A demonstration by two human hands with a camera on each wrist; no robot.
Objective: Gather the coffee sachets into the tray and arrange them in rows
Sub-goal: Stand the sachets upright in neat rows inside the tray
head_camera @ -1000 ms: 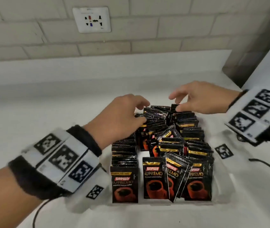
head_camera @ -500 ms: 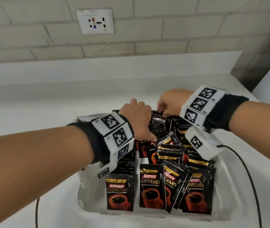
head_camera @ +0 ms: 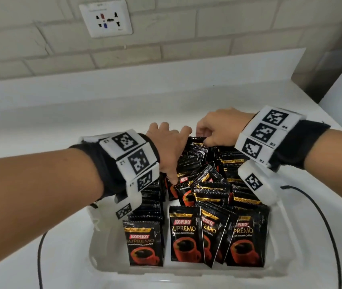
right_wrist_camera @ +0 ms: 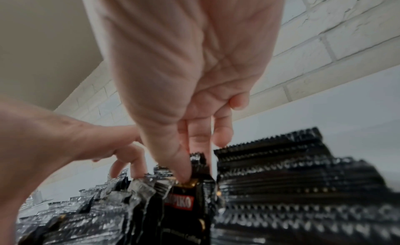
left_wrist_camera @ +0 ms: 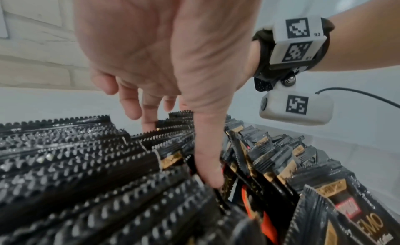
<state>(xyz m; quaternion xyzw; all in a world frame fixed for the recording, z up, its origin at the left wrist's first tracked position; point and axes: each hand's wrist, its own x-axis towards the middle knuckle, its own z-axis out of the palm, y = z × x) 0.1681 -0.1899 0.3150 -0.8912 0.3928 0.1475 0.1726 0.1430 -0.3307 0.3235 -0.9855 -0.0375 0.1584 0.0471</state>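
Many black coffee sachets (head_camera: 186, 232) stand on edge inside a white tray (head_camera: 107, 243) on a white counter (head_camera: 61, 113), seen from the head view. Three rows run from near to far; the left and right rows are quite tidy, but the middle one has several sachets tilted and crossed. The left hand (head_camera: 169, 147) reaches down into the far part of the middle row, its thumb going down between sachets. The right hand (head_camera: 220, 128) is at the far end of the tray, fingers bent onto the sachet tops. A wall socket (head_camera: 105, 17) sits on the brick wall above.

From the left wrist view, the left hand (left_wrist_camera: 164, 60) has its fingers spread and only loosely bent; the thumb is pushed down between packets and fingertips (left_wrist_camera: 149, 125) touch the serrated tops. Whether it grips one I cannot tell.

From the right wrist view, the right hand (right_wrist_camera: 184, 77) pinches the top edge of one sachet (right_wrist_camera: 188, 197) between thumb and fingers.
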